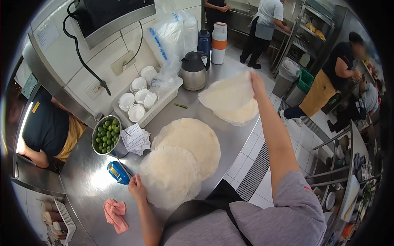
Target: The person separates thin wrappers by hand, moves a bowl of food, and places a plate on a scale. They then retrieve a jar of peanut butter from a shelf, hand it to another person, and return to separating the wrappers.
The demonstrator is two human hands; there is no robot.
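Observation:
Large, thin, pale round flatbreads lie in overlapping stacks on the steel counter. My right hand (257, 85) pinches the right edge of a flatbread (227, 91), which is raised and blurred above the far stack (237, 114). My left hand (137, 188) is closed at the left edge of the nearest flatbread (170, 176), its fingertips partly hidden. Behind that one, a wider flatbread (193, 137) is partly covered by it. A blue and white device (118, 172) sits just beyond my left hand, and a pink cloth (115, 215) lies crumpled to its left.
A metal bowl of green limes (107, 137) stands beside printed slips (135, 140). Behind are a white basket (162, 104) with small dishes, a steel jug (193, 71) and an orange-white flask (219, 43). The counter edge (242, 143) runs along the right. Several people work nearby.

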